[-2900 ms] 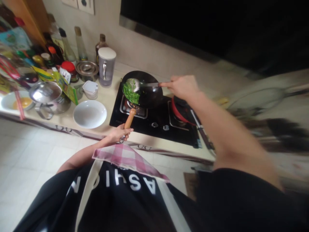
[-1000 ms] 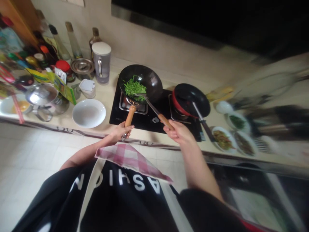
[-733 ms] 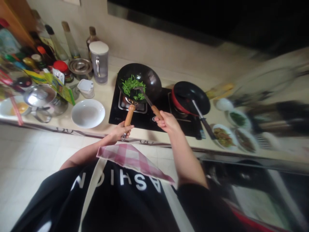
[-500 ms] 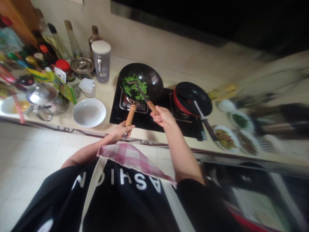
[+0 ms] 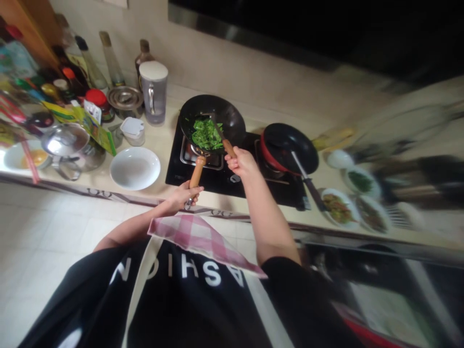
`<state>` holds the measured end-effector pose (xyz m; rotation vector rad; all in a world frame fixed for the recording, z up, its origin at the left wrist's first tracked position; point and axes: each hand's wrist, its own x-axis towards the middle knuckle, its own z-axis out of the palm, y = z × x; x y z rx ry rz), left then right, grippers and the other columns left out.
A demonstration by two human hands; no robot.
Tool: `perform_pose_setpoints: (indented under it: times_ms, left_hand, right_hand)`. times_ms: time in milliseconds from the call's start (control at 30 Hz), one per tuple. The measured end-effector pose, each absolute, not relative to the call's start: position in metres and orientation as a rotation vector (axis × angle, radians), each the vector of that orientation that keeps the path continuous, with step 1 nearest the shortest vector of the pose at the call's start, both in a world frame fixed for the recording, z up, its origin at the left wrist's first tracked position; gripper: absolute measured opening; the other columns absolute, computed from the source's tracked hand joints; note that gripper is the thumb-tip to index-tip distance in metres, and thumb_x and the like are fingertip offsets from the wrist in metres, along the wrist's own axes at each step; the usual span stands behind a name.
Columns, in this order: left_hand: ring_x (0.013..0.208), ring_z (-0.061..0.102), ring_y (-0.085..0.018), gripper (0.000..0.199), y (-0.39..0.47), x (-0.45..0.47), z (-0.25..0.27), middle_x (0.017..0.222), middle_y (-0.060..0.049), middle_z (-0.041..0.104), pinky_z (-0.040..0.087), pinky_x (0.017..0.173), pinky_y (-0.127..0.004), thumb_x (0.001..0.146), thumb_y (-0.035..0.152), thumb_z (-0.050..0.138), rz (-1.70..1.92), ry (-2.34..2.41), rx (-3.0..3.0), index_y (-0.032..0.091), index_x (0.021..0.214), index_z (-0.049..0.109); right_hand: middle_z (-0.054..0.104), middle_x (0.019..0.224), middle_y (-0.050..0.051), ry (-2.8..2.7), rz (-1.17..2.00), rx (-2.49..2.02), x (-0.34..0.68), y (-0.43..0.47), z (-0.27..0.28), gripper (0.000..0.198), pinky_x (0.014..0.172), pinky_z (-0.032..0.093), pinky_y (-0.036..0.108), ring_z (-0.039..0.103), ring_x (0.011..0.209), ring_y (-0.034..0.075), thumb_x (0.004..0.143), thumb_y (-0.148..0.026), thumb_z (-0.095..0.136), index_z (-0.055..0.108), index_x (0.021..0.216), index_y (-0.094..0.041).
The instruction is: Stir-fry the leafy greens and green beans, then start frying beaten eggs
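Note:
My left hand [image 5: 187,194] is closed around the wooden handle of a black wok [image 5: 232,118], which sits over the left burner of the stove. Chopped green vegetables [image 5: 207,134] lie in a heap in the near left part of the wok. In my right hand [image 5: 239,162] is a spatula [image 5: 229,148], gripped by its wooden handle. Its metal shaft slopes into the wok, and its head is at the far side of the greens, hard to make out against the dark metal.
A red pan [image 5: 290,145] with a utensil resting in it stands on the right burner. Left of the stove is a white plate [image 5: 135,169], with a lidded pot [image 5: 68,145] and a water pitcher [image 5: 155,94] nearby. Filled dishes, including a plate of food [image 5: 339,208], stand at right.
The spatula's head has moved from above the greens to their far side, with my right hand shifted slightly up. The greens are gathered closer together. My left hand stays on the wok handle.

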<state>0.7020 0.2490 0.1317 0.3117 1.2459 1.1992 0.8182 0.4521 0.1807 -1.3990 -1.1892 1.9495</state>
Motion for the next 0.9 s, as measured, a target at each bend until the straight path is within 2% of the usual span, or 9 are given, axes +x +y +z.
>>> perform_pose_setpoints:
  times_ms: [167, 400, 600, 900]
  left_hand:
    - [0.042, 0.047, -0.006, 0.024, 0.249, 0.702, 0.131, 0.058, 0.006, 0.052, 0.038, 0.04, -0.017, 0.09, 0.022, 0.071, 1.195, 1.239, 0.312, 0.018, 0.09, 0.047]
    - [0.042, 0.047, -0.006, 0.029, 0.25, 0.703, 0.133, 0.058, 0.006, 0.053, 0.039, 0.041, -0.017, 0.087, 0.026, 0.075, 1.186, 1.254, 0.297, 0.018, 0.092, 0.048]
    - [0.042, 0.047, -0.006, 0.029, 0.25, 0.703, 0.134, 0.056, 0.006, 0.052, 0.039, 0.041, -0.017, 0.088, 0.024, 0.075, 1.183, 1.236, 0.287, 0.018, 0.091, 0.046]
    - [0.043, 0.047, -0.006, 0.027, 0.251, 0.705, 0.128, 0.058, 0.007, 0.051, 0.039, 0.04, -0.016, 0.089, 0.025, 0.073, 1.206, 1.216, 0.34, 0.018, 0.093, 0.047]
  right_hand:
    - [0.05, 0.056, 0.0, -1.217, 1.934, -1.454, 0.834, 0.439, 0.181, 0.018, 0.033, 0.02, 0.009, 0.028, 0.037, 0.002, 0.104, -0.024, 0.038, 0.048, 0.092, -0.015]
    - [0.05, 0.055, -0.002, -1.326, 1.924, -1.407, 0.82, 0.437, 0.183, 0.019, 0.034, 0.018, 0.01, 0.027, 0.037, 0.002, 0.105, -0.029, 0.041, 0.048, 0.092, -0.016]
    - [0.052, 0.055, -0.001, -1.359, 1.817, -1.469, 0.874, 0.425, 0.184, 0.021, 0.033, 0.019, 0.01, 0.029, 0.037, 0.002, 0.099, -0.035, 0.053, 0.046, 0.09, -0.017]
    - [0.05, 0.052, -0.003, -1.306, 1.847, -1.517, 0.86, 0.412, 0.171, 0.016, 0.034, 0.018, 0.01, 0.028, 0.037, 0.003, 0.103, -0.029, 0.042, 0.046, 0.092, -0.018]
